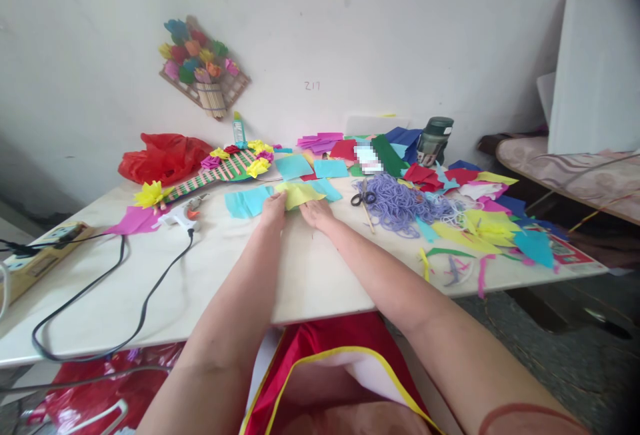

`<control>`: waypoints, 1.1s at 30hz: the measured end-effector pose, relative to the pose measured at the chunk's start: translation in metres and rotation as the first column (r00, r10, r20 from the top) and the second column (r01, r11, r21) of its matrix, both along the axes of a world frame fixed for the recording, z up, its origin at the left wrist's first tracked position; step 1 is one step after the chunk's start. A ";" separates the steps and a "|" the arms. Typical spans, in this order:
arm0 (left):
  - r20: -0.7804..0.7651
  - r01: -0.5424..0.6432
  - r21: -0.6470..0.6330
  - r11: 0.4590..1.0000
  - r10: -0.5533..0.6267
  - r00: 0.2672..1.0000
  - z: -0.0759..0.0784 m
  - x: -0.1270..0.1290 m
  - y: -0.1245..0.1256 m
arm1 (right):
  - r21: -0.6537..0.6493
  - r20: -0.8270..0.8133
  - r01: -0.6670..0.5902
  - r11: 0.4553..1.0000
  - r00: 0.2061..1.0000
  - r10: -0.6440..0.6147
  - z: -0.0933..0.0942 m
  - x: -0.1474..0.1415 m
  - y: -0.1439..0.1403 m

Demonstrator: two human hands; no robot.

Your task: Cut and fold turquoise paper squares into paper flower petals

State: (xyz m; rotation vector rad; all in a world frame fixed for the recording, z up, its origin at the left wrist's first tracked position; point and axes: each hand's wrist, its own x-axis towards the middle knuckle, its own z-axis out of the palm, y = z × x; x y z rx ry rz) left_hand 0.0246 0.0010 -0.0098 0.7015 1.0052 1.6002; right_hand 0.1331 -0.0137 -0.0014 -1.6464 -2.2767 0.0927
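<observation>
A piece of yellow crepe paper (303, 194) lies between my two hands at the middle of the table. My left hand (273, 209) is closed on its left side, the fingertips partly hidden by the wrist. At its near right edge my right hand (316, 214) has its fingers bent on the paper. Light blue crepe paper (246, 202) spreads out to the left of the yellow piece, and more blue shows to its right. Just behind lie two blue squares, one of them a light blue square (331, 168).
Black-handled scissors (363, 198) rest beside a heap of purple yarn (397, 201). Coloured paper scraps (480, 229) cover the right end. A white glue gun (180, 219) with its black cord (145, 308) and a flower-trimmed guitar-shaped craft (220, 175) are on the left; a dark bottle (434, 141) stands behind.
</observation>
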 end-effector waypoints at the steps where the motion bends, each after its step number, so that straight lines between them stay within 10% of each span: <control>1: 0.001 -0.006 -0.007 1.000 0.006 1.000 0.000 -0.001 0.000 | 0.001 -0.029 0.017 1.000 0.999 -0.017 -0.001 0.003 0.003; 12: -0.059 -0.111 -0.128 0.985 0.105 0.993 0.001 -0.005 0.002 | -0.087 -0.068 0.446 0.891 0.890 -0.452 -0.003 0.062 0.030; 19: -0.076 -0.062 -0.128 0.990 0.053 0.996 -0.002 -0.009 0.004 | 0.124 -0.065 0.301 0.945 0.953 -0.295 0.008 0.051 0.021; 28: -0.067 0.008 -0.128 0.992 -0.017 0.998 0.002 -0.010 0.000 | 0.044 -0.225 0.213 0.976 0.954 -0.198 0.000 0.046 0.034; 33: -0.125 0.049 -0.140 0.989 -0.067 0.990 0.005 -0.008 -0.005 | 0.096 -0.217 -0.064 0.993 0.973 0.084 -0.004 0.042 0.035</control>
